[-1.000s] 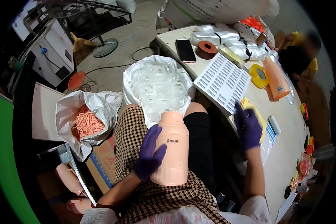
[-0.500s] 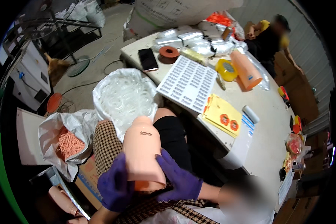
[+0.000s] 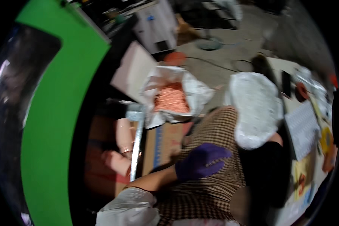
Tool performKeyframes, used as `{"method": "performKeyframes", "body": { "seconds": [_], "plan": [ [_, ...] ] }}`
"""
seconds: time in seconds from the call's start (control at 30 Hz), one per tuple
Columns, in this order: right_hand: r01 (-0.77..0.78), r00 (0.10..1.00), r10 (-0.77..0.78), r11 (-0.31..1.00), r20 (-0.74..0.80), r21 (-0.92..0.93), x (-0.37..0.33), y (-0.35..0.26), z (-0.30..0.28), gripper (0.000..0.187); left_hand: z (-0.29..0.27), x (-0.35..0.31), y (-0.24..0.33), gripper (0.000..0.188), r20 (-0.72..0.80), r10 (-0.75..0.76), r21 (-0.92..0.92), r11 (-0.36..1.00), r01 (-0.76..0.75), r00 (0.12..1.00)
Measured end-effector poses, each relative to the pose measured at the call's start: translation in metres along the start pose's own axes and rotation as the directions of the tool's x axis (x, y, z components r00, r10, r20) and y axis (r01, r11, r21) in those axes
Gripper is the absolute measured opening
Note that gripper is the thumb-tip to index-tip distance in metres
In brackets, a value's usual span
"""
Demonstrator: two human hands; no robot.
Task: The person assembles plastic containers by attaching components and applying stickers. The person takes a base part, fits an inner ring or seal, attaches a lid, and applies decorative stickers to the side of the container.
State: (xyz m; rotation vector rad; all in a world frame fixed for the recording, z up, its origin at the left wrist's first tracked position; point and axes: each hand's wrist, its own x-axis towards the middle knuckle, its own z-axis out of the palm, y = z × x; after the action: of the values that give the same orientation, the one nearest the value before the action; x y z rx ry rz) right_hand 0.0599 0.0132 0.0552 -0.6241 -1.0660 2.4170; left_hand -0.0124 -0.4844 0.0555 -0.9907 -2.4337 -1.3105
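My left hand (image 3: pixel 201 161), in a purple glove, reaches across the checked cloth (image 3: pixel 214 132) over my lap. Its fingers are stretched out to the right, with a narrow gap between them and the thumb, and I see nothing held in it. The picture is smeared by motion. My right hand is out of view, and so is the peach bottle-shaped piece from before. Left of my forearm, peach plastic pieces (image 3: pixel 123 136) lie in a box with a shiny metallic edge (image 3: pixel 138 145).
A white sack (image 3: pixel 201 90) holds thin peach sticks (image 3: pixel 172 98). Clear rings fill another white sack (image 3: pixel 255 107) by my knees. The table at right carries a phone (image 3: pixel 286 83), a label sheet (image 3: pixel 302 128) and a yellow tape roll (image 3: pixel 326 140). A green surface (image 3: pixel 52 124) stands far left.
The view has swung left. Both hands held the peach piece before; now only my left hand shows, off the piece, over my lap. The right hand and the piece have left the view.
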Motion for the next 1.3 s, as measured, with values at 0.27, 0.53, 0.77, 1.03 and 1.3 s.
{"method": "performKeyframes", "body": {
  "seconds": [0.27,0.53,0.77,1.03,1.3],
  "plan": [
    [-0.253,0.736,0.223,0.966,0.639,-0.044,0.017,0.11,-0.006,0.049,-0.14,-0.348,-0.194,0.032,-0.269,-0.941,-0.933,0.202,0.296,-0.206],
    [-0.225,0.974,0.228,0.966,0.011,-0.128,-0.04,0.113,0.081,0.032,-0.136,-0.425,-0.289,0.042,-0.055,-0.817,-0.996,0.087,-0.03,-0.574],
    [-0.122,0.946,0.213,0.933,0.244,-0.339,-0.057,0.126,0.114,0.029,-0.195,-0.382,-0.275,0.054,-0.612,-0.634,-0.636,0.04,0.771,-0.472],
    [0.311,0.603,0.29,0.772,0.743,-0.554,-0.074,0.175,0.154,0.035,-0.229,-0.164,-0.109,0.057,-0.216,-0.106,0.807,0.54,0.239,0.971],
    [0.602,0.273,0.455,0.607,0.848,-0.519,-0.092,0.257,0.216,0.05,-0.07,-0.008,0.001,0.045,0.516,0.216,0.286,0.869,-0.404,0.829]
  ]
}}
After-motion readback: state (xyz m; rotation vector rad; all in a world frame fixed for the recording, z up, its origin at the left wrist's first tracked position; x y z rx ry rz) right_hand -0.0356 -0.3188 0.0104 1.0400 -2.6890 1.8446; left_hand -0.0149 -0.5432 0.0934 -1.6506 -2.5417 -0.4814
